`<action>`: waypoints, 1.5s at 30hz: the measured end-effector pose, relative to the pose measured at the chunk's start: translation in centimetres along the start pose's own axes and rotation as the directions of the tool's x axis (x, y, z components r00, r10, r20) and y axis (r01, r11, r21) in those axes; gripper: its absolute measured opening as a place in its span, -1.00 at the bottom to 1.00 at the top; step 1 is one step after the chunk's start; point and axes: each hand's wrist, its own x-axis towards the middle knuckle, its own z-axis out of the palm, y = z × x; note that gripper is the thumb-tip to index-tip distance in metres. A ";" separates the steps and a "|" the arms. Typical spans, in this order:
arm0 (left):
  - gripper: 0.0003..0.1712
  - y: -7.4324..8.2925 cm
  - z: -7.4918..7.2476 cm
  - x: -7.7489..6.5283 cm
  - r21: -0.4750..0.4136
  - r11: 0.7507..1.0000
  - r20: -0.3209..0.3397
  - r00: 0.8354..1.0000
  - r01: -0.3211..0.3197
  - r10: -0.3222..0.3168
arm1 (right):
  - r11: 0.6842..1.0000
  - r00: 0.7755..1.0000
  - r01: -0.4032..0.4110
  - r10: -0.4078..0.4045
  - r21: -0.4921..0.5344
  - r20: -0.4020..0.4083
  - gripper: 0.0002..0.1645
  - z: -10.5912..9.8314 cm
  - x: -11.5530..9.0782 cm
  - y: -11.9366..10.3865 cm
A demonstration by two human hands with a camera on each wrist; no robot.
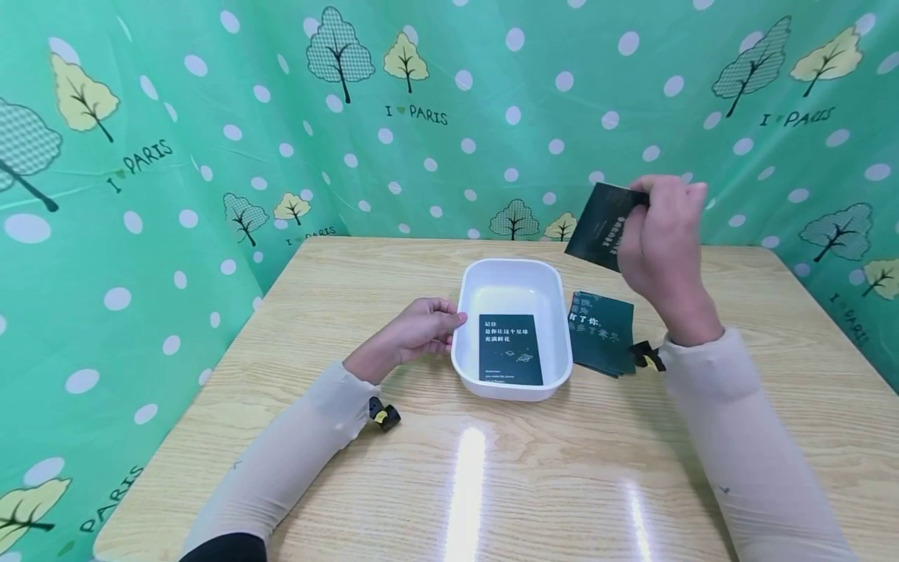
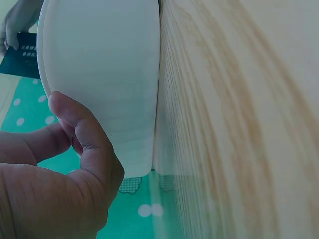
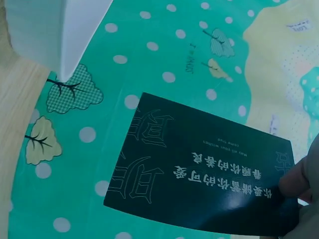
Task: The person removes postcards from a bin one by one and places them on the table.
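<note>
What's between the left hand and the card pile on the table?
The white tub, with a dark green card showing inside, stands between the left hand and the card pile, as seen in the head view.

Right fingers [image 3: 295, 184]: hiding part of the raised card [image 3: 199, 169]
White tray [image 2: 107, 74]: cut off by left wrist view's top edge
Card stack [image 1: 604, 339]: layers too fine to count
Tray card [image 1: 509, 350]: bottom print too small to read
</note>
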 end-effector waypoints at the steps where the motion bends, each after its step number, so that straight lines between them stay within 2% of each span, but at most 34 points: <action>1: -0.76 0.0 0.0 0.0 -0.001 1.000 -0.002 1.000 0.001 -0.001 | 1.000 1.000 -0.025 0.025 -0.011 -0.009 -0.77 0.1 -0.1 0.3; 4: -0.76 0.0 0.0 0.0 0.003 1.000 -0.007 1.000 0.003 -0.003 | 0.992 0.993 -0.116 0.115 -0.041 -0.015 -0.75 0.5 -0.4 1.2; 8: -0.76 0.0 0.0 0.0 0.003 1.000 -0.004 1.000 0.006 -0.006 | 0.971 0.973 -0.226 0.228 -0.079 0.020 -0.70 0.8 -1.1 2.4; 16: -0.77 0.0 0.1 0.0 -0.005 1.000 -0.005 1.000 0.004 -0.004 | 0.920 0.915 -0.369 0.385 -0.134 0.120 -0.67 1.5 -2.2 4.3; 18: -0.78 0.1 0.1 0.0 -0.008 1.000 -0.003 1.000 0.002 -0.002 | 0.903 0.893 -0.404 0.424 -0.147 0.152 -0.66 1.6 -2.4 4.6; 21: -0.78 0.1 0.1 0.0 -0.012 1.000 0.000 1.000 0.002 -0.002 | 0.865 0.831 -0.470 0.501 -0.177 0.241 -0.64 1.8 -2.7 4.9; 22: -0.78 0.1 0.1 0.0 -0.011 1.000 0.003 1.000 0.002 -0.002 | 0.850 0.803 -0.491 0.526 -0.189 0.279 -0.63 1.8 -2.8 5.0; 24: -0.78 0.0 0.1 0.0 -0.009 1.000 0.005 1.000 0.002 -0.002 | 0.818 0.733 -0.533 0.574 -0.217 0.364 -0.60 1.9 -3.1 5.3; 26: -0.78 0.0 0.0 0.1 -0.010 1.000 0.006 1.000 0.004 -0.003 | 0.802 0.672 -0.551 0.591 -0.232 0.446 -0.57 2.1 -3.4 5.5; 28: -0.78 0.0 0.0 0.1 -0.007 1.000 0.003 1.000 0.005 -0.005 | 0.793 0.621 -0.561 0.592 -0.237 0.514 -0.55 2.2 -3.8 5.7; 30: -0.79 0.0 0.0 0.1 -0.009 1.000 0.002 1.000 0.007 -0.007 | 0.796 0.590 -0.561 0.578 -0.229 0.564 -0.56 2.5 -4.2 5.9; 34: -0.79 0.0 0.0 0.0 -0.008 1.000 0.002 1.000 0.006 -0.006 | 0.810 0.560 -0.552 0.536 -0.198 0.632 -0.61 3.0 -4.7 6.1; 36: -0.80 0.0 0.0 0.0 -0.005 1.000 0.004 1.000 0.005 -0.005 | 0.808 0.534 -0.557 0.527 -0.195 0.661 -0.62 3.1 -4.9 6.0; 37: -0.79 0.0 0.0 0.0 -0.005 1.000 0.004 1.000 0.005 -0.005 | 0.804 0.516 -0.562 0.526 -0.196 0.676 -0.65 3.2 -5.0 6.0; 40: -0.79 0.0 0.0 0.0 -0.007 1.000 0.004 1.000 0.006 -0.006 | 0.786 0.442 -0.577 0.528 -0.221 0.725 -0.69 3.2 -5.0 5.9; 42: -0.79 0.0 0.0 0.0 -0.008 1.000 0.003 1.000 0.005 -0.005 | 0.786 0.393 -0.567 0.523 -0.249 0.757 -0.68 3.3 -5.0 5.9; 45: -0.79 0.0 0.0 0.1 -0.010 1.000 0.002 1.000 0.002 -0.002 | 0.803 0.341 -0.527 0.500 -0.279 0.796 -0.60 3.4 -4.9 6.0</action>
